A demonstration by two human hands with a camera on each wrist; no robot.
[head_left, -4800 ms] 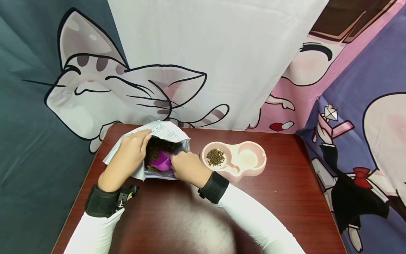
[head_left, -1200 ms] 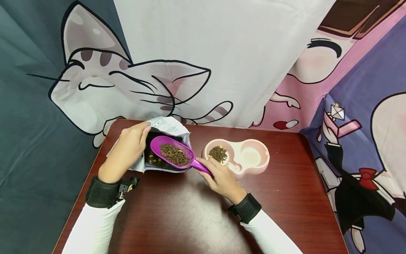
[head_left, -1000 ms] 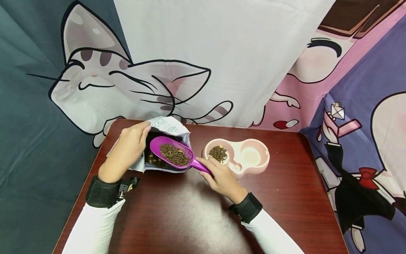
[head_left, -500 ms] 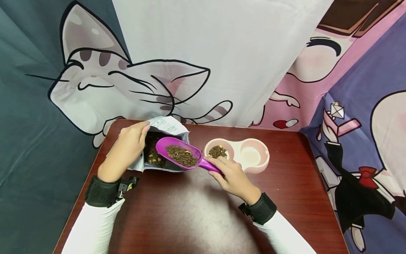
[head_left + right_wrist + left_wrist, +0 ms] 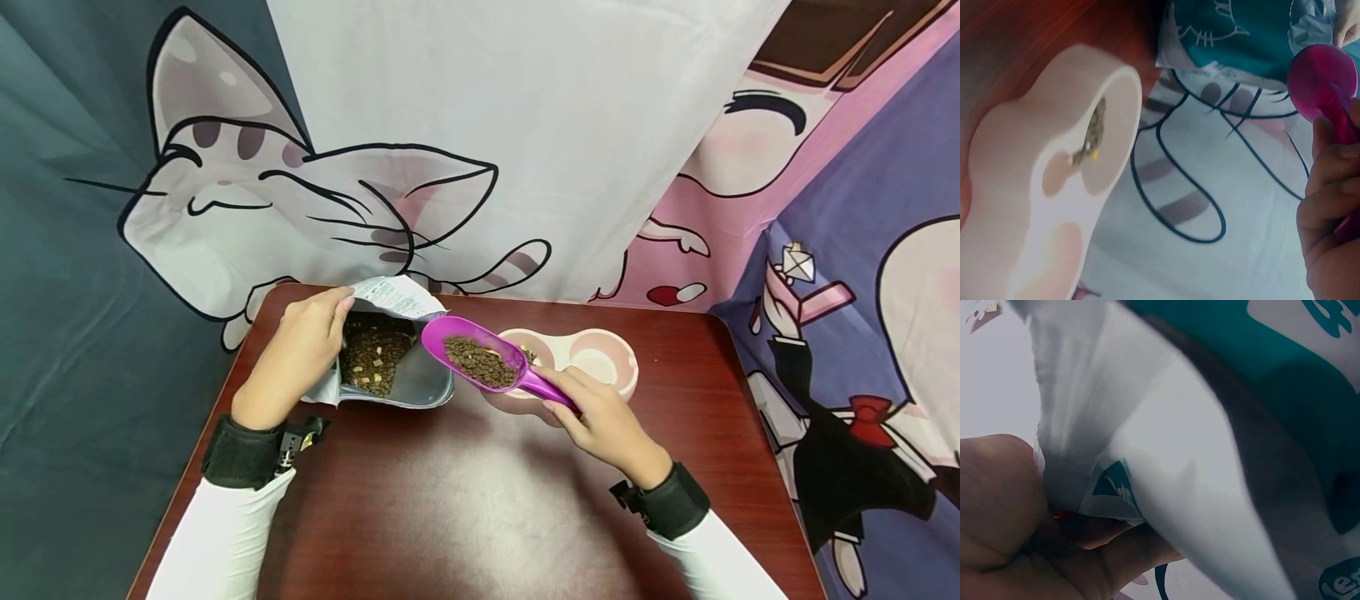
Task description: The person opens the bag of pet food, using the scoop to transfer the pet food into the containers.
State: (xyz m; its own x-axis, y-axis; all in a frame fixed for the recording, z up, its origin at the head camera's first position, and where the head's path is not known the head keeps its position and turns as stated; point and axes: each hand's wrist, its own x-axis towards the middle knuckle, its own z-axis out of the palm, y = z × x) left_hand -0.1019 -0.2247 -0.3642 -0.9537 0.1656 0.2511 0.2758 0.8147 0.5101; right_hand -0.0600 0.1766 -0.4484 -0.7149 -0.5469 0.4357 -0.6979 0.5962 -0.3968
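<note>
My left hand (image 5: 303,350) pinches the torn upper edge of a foil pet food bag (image 5: 397,296); in the left wrist view, thumb and fingers meet on the bag's wall (image 5: 1185,444). Brown kibble with pale pieces (image 5: 371,358) shows inside the bag's mouth. By its handle, my right hand (image 5: 611,421) holds a purple scoop (image 5: 517,367), which carries a heap of kibble (image 5: 478,360). The scoop hangs between the bag and a pink double pet bowl (image 5: 622,367), overlapping the bowl's left side. Some kibble lies in that left hollow (image 5: 1094,134), partly hidden in the head view.
A reddish-brown wooden table (image 5: 420,517) bears the bag at its back left and the bowl to the right of it. Behind the table hangs a cloth backdrop (image 5: 525,100) printed with cartoon cats. Black bands (image 5: 671,500) wrap both wrists.
The scoop was digging inside the bag; it came up filled with kibble, then moved right, clear of the bag's mouth and over the bowl's edge. The left hand has stayed on the bag.
</note>
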